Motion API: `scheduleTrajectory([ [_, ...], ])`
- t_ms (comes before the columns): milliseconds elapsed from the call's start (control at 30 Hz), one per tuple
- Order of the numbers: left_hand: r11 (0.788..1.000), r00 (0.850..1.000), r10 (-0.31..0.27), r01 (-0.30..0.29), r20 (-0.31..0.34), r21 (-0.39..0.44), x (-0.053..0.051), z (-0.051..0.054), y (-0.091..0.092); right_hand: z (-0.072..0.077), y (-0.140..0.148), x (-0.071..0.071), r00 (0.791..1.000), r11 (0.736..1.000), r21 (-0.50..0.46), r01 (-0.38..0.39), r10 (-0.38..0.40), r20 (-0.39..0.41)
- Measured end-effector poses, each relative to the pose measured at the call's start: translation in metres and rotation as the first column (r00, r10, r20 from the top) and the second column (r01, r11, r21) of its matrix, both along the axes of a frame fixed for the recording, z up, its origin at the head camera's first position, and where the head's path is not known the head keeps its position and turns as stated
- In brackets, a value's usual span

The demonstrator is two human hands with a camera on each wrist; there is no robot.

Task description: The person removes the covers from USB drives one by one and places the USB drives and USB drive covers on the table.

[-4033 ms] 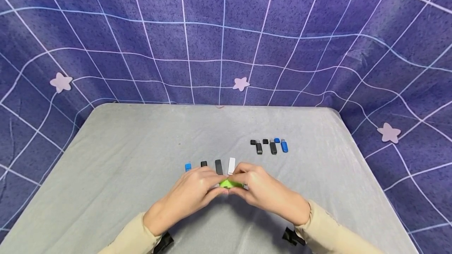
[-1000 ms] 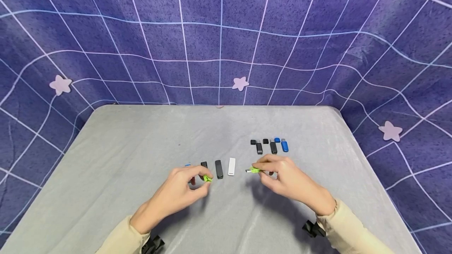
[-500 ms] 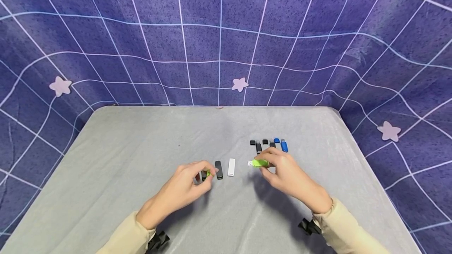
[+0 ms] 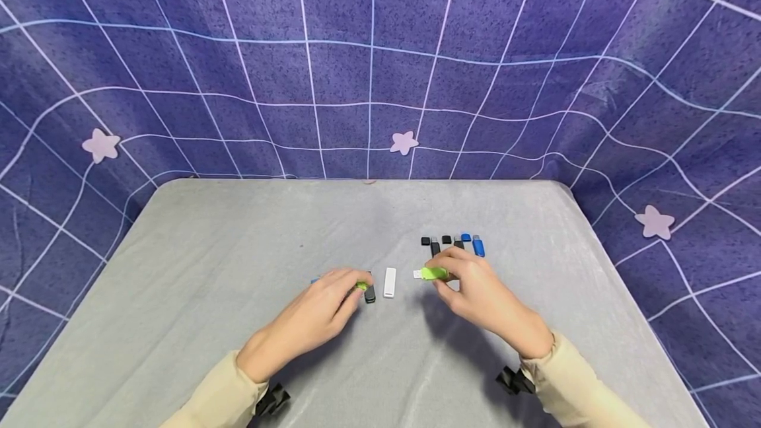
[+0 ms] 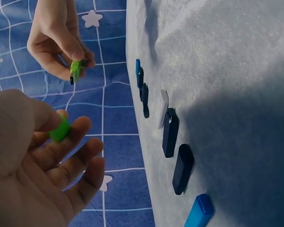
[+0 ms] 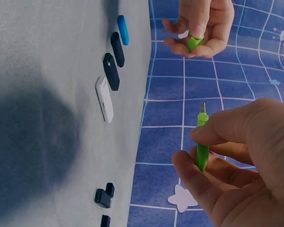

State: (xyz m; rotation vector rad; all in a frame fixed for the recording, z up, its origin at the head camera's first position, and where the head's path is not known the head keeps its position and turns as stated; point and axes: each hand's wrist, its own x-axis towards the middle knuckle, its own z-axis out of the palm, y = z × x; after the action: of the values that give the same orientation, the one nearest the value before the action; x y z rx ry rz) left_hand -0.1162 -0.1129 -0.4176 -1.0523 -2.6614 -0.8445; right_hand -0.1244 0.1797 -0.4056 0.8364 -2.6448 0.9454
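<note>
Cap (image 4: pixel 361 286) left, stick (image 4: pixel 434 273) right, apart

A light pinch on the cap's sides should serve the left hand (image 4: pixel 318 306) best; the right hand (image 4: pixel 484 296) does better holding the stick by its body, off the metal plug (image 6: pixel 202 108). The cap sits pinched between left thumb and fingertip, other fingers loosely curled. The stick is gripped between right thumb and fingers, plug bare, pointing left.

can't tell if it's a home or a lab tbh, looks like a curtained-off nook: purple curtain (image 4: pixel 341 71) with stars (image 4: pixel 404 142) round three sides of a cloth-covered table (image 4: pixel 238 230).
</note>
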Motion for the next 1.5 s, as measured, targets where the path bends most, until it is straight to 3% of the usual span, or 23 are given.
scheduleTrajectory([
  [133, 1.0, 1.0, 0.008, -0.008, -0.014, -0.023, 0.0, -0.001, 0.0, 0.0, 0.0, 0.0, 1.0, 1.0, -0.01, -0.006, 0.006, -0.007],
  [333, 0.999, 1.0, 0.023, -0.023, 0.014, -0.034, 0.001, 0.0, 0.001, 0.001, 0.0, 0.0, 1.0, 1.0, -0.014, -0.006, 0.006, -0.008],
  [533, 1.0, 1.0, 0.0, 0.0, -0.02, -0.027, -0.001, -0.001, 0.001, 0.0, 0.0, 0.0, 1.0, 1.0, -0.011, -0.002, 0.001, -0.014],
  [800, 0.999, 0.995, -0.023, 0.02, -0.092, -0.033, -0.007, -0.002, 0.003, -0.001, 0.0, -0.003, 0.996, 0.999, 0.037, 0.034, -0.031, -0.08],
  [1267, 0.999, 0.993, 0.012, -0.017, -0.12, -0.038, -0.01, -0.003, 0.003, -0.001, -0.001, -0.003, 0.996, 0.997, 0.061, 0.044, -0.039, -0.081],
  [1500, 0.998, 0.981, 0.046, -0.051, -0.191, -0.025, -0.014, 0.0, 0.006, -0.003, -0.002, -0.006, 0.988, 0.988, 0.027, 0.152, -0.151, -0.035],
])
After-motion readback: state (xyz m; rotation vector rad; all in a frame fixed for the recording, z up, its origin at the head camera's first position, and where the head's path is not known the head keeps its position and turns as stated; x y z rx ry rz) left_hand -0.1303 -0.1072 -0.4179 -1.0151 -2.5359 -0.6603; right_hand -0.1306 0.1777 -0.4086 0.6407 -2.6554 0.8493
